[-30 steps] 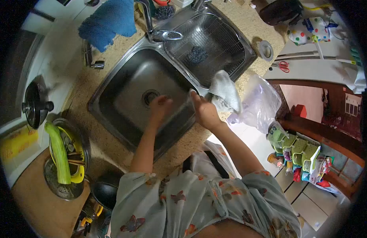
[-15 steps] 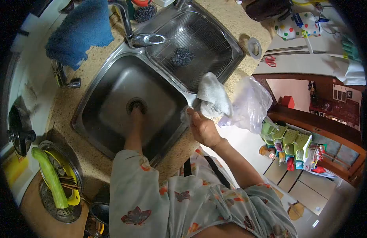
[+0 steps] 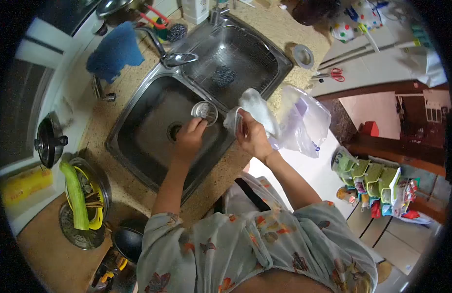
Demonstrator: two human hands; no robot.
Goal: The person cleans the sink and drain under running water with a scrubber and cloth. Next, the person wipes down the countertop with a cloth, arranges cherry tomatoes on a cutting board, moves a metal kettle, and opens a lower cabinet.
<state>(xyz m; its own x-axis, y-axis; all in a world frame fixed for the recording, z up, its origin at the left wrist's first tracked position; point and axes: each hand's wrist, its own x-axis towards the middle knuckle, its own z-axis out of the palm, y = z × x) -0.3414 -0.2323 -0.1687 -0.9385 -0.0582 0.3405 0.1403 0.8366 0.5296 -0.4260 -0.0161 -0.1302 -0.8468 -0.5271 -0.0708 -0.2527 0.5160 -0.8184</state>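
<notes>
My left hand (image 3: 189, 139) is over the left sink basin (image 3: 155, 105), its fingers closed on the edge of a round metal sink strainer (image 3: 205, 113). Below and to the left, the drain hole (image 3: 175, 132) is open and dark. At the basin's right rim, my right hand (image 3: 255, 134) is wrapped around a translucent, whitish plastic piece (image 3: 231, 121); its exact kind is unclear. Just behind that hand, a white cloth (image 3: 259, 108) hangs over the sink's edge, beside a clear plastic bag (image 3: 306, 122).
A faucet (image 3: 179, 59) stands between the basins. The right basin (image 3: 235, 49) holds a wire rack and a dark scouring pad (image 3: 223, 76). A blue towel (image 3: 116, 53) is at the back left. A long green vegetable (image 3: 75, 195) lies on a yellow-rimmed bowl. A tape roll (image 3: 303, 56) rests on the counter.
My left hand has come up out of the drain and now has the strainer in its fingers. My right hand stays near the rim with the plastic piece. The view has shifted.
</notes>
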